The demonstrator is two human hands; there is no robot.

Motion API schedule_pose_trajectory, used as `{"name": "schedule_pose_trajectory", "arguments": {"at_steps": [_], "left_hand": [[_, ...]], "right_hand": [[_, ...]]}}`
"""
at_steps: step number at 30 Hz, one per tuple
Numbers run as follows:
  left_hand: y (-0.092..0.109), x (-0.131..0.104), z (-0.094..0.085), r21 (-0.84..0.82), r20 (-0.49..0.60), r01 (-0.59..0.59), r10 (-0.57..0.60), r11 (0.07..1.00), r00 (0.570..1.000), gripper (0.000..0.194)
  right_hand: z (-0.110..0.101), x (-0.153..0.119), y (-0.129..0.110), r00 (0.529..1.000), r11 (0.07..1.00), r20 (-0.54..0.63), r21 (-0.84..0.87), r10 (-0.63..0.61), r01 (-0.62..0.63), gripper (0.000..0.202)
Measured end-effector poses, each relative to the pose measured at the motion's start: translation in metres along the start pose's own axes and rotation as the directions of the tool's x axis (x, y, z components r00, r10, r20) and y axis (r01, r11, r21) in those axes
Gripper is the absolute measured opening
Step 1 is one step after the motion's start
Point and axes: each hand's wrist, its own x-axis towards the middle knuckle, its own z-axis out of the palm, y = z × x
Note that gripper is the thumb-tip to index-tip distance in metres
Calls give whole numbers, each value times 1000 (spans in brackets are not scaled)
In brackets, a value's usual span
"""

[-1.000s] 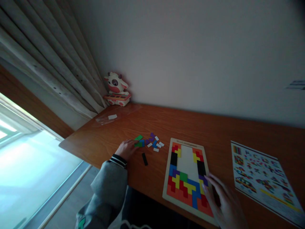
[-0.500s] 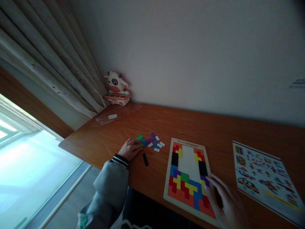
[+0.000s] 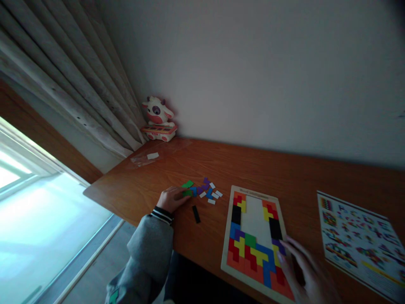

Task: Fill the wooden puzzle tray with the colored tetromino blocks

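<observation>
My left hand rests on the table, its fingertips closed on a green puzzle piece at the near side of a loose pile. Another green piece lies just beyond it, with blue, purple and white pieces alongside. A wooden puzzle board is partly filled with coloured block pieces, its upper middle bare. At the board's right edge, my right hand has thumb and forefinger at a purple puzzle piece, below a black piece. The fingers partly cover that purple piece.
A black bar piece lies between my left hand and the board. To the right is a printed picture sheet. A toy cow with a keyboard stands at the back left, near a clear plastic bag.
The view has shifted slightly, so everything sits a little further right. My left fingers have drawn back a little, and more of the green piece shows. The right hand stays at the purple piece.
</observation>
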Motion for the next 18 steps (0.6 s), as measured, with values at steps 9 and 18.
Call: {"name": "schedule_pose_trajectory", "arguments": {"at_steps": [9, 18], "left_hand": [[-8, 18, 2, 112, -66, 136, -129, 984, 989, 29], [-4, 11, 4, 122, -14, 81, -80, 989, 997, 25]], "right_hand": [[-1, 2, -2, 1000, 1000, -6, -24, 15, -15, 48], [-3, 3, -2, 1000, 1000, -8, -25, -19, 19, 48]]}}
